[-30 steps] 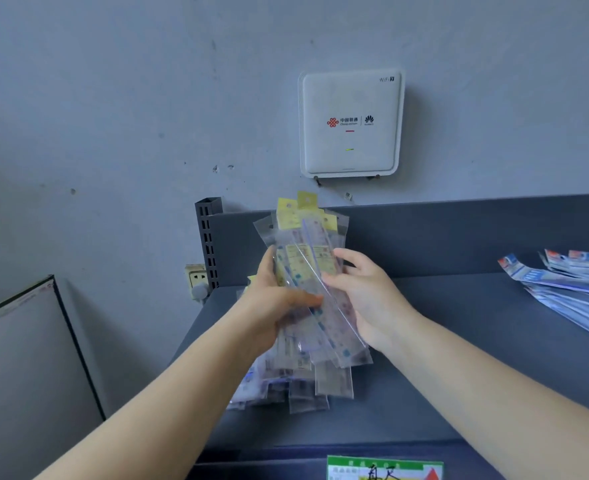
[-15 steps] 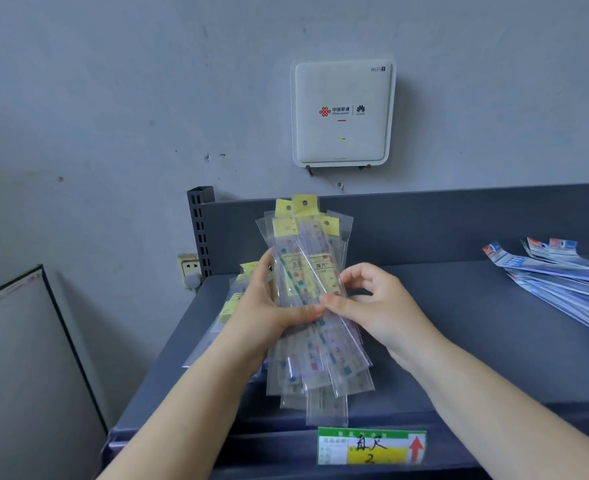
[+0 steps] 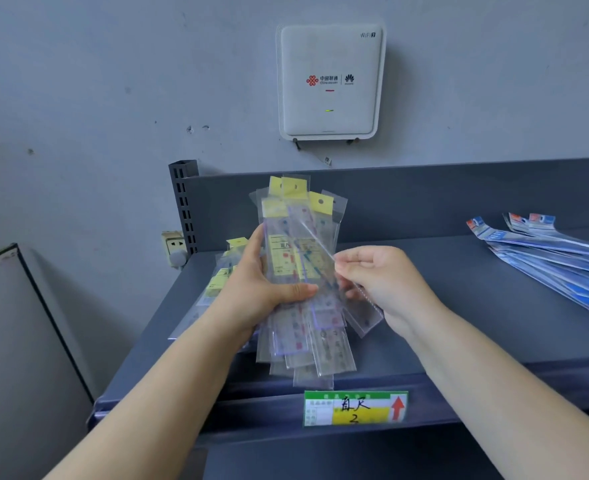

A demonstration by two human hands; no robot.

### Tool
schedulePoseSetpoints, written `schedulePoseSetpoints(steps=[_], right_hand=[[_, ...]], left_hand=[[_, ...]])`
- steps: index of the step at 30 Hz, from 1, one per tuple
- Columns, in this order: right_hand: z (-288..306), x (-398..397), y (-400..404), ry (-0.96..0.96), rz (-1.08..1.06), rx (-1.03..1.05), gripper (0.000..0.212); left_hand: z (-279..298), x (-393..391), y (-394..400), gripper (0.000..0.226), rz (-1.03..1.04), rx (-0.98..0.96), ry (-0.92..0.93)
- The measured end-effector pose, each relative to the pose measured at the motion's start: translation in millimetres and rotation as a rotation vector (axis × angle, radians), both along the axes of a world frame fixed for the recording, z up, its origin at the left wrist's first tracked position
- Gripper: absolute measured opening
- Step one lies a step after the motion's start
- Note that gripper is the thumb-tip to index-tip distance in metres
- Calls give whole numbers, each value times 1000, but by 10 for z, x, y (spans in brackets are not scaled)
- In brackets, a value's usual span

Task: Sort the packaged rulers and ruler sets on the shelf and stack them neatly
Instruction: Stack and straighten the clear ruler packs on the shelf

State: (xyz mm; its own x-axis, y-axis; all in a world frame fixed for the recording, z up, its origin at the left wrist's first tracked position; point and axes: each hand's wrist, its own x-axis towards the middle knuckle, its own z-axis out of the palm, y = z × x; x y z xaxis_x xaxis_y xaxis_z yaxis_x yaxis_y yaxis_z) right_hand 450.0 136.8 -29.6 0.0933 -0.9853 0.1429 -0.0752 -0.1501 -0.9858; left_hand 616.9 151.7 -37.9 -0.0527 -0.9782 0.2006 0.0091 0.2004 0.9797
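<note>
Above the grey metal shelf, left hand grips a fanned bundle of glossy clear-sleeved rulers; at its 3 o'clock, right hand pinches one sleeve.

ruler bundle above shelf centre | loose rulers right | router behind

Two bare forearms, no sleeves, watch or rings visible; left hand and right hand ungloved, nails short.
</note>
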Motion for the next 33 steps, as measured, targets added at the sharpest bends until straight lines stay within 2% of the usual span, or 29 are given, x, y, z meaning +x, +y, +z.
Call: schedulePoseSetpoints(steps=[4, 6, 11, 15, 16, 17, 18, 20, 22, 24, 28, 31, 33], right_hand=[[90, -259, -47, -164, -93, 1, 22], [114, -520, -101, -134, -210, -39, 22], [-56, -1179, -261, 251, -477, -14, 29], [-133, -1388, -325, 894, -583, 34, 42], [-114, -1353, -309, 919, -611, -38, 43], [-86, -1286, -285, 852, -604, -125, 41], [-34, -1176, -222, 702, -528, -198, 39], [67, -866, -39, 410, -186, -152, 45], [66, -592, 95, 411, 62, -85, 60], [-2, -434, 93, 497, 49, -145, 62], [-64, -426, -23, 311, 39, -108, 43], [-84, -599, -103, 297, -37, -189, 28], [-77, -841, -147, 289, -144, -237, 27]], left_hand=[[3, 9, -17, 93, -9, -4, -1], [8, 0, -35, 97, -11, 1, 0], [21, -63, -68, 96, -36, 5, 10], [54, -150, -99, 101, -57, 19, 16], [55, -182, -107, 100, -55, 17, 16], [53, -219, -111, 99, -52, 17, 17], [49, -254, -115, 99, -43, 17, 17], [37, -316, -124, 103, -22, 16, 22], [29, -371, -120, 111, -6, 12, 31], [28, -402, -109, 114, 10, 2, 28], [19, -409, -101, 107, 44, 5, 36], [20, -414, -109, 105, 38, 8, 29], [17, -420, -109, 104, 35, 2, 26]])
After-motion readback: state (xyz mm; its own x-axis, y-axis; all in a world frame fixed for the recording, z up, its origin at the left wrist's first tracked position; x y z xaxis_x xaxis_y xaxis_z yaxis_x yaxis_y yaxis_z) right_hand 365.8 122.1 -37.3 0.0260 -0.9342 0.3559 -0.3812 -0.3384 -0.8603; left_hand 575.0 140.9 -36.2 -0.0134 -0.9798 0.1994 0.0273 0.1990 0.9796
